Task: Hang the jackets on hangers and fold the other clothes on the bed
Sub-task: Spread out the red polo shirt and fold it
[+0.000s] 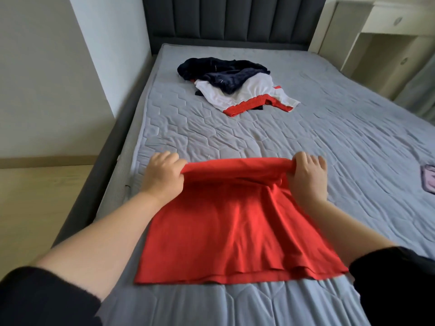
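A red garment (237, 222) lies spread on the near part of the grey quilted bed (329, 142), its hem toward me. My left hand (162, 175) grips its far left corner and my right hand (310, 177) grips its far right corner, lifting that far edge into a fold above the cloth. Farther up the bed sits a heap of clothes: a dark navy piece (223, 71) on top of a white garment with red trim (254, 95).
A dark padded headboard (233, 17) stands at the back. A pink cloth (428, 181) lies at the bed's right edge. White shelving (381, 43) stands at the back right. Wall and wooden floor (35, 196) are to the left.
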{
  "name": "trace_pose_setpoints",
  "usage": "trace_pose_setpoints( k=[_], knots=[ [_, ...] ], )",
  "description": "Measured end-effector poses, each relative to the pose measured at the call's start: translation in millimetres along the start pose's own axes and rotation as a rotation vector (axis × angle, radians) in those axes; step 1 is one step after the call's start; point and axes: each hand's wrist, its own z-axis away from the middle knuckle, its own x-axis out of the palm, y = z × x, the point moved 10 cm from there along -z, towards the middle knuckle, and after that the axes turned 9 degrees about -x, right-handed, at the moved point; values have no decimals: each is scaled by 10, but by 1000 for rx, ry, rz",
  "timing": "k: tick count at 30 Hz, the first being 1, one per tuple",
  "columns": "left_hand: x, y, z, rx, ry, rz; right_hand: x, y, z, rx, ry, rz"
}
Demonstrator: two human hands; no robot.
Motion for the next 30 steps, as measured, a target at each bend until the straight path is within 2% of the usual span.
trace_pose_setpoints(
  k=[4, 7, 10, 14, 17, 19, 22, 24, 27, 30],
  knots=[
    [164, 200, 381, 163, -137, -50, 158, 31, 562, 13, -97, -13],
    [391, 192, 641, 119, -280, -108, 403, 10, 882, -25, -237, 34],
    [574, 188, 876, 30, -326, -128, 587, -57, 1066, -86, -325, 123],
    [567, 128, 955, -118, -210, -12, 598, -67, 1064, -70, -320, 225],
    [390, 89, 932, -192, -76, 109, 412, -43, 996, -41, -224, 236],
    [211, 132, 920, -192, -5, 154, 198, -15, 955, -38, -125, 229],
    [-61, 213, 1004, -101, 71, 183, -151, 25, 988, -50, 3, 221],
    [-163, 250, 1145, -18, 76, 154, -287, 43, 1098, -52, 12, 256],
    [-180, 381, 1479, 82, -9, 118, -295, -3, 1363, -82, -94, 298],
    [-240, 478, 1735, 100, -81, 82, -360, -127, 1569, -139, -111, 299]
  ],
)
